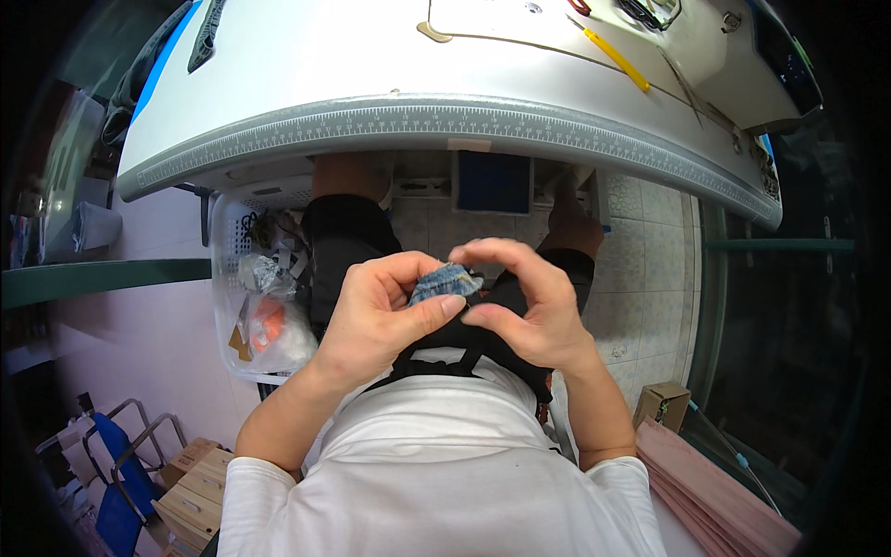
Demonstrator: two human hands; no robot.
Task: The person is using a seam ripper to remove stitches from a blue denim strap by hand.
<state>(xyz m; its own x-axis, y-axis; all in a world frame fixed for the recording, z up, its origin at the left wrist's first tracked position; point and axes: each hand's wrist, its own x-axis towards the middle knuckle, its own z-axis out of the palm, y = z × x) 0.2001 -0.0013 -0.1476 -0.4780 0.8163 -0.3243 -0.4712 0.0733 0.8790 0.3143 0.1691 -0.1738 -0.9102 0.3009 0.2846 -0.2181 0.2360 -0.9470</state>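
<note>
Denim scrap [434, 288] pinched in the left hand [367, 311], between the body and the counter [316, 65]

Seen from above, a seated person in a white shirt [464, 464] holds the small blue scrap over the lap, off the counter, nearer the body than the middle of its front edge. The left hand's grip is clamped on the scrap: thumb flat on the near side, fingers bent behind. Most of the scrap shows just beyond the thumb, its right end reaching toward the right hand [543, 316]. That hand's grip is apart, forefinger arched over the scrap's far side and thumb just beside its near right corner; whether either touches the cloth, I cannot tell.

The left hand probably steadies the scrap so that the right fingers are free to work its end, and holding it close likely makes so small a piece easier to see.

On the counter, a yellow screwdriver [617, 60] lies right of centre, beside a white machine [733, 46], likely within the right hand's reach. A dark denim strip [206, 37] lies near the left edge. Below the front edge's left part, a white basket [223, 311] holds bags and scraps, perhaps placed there for easy dropping.
</note>
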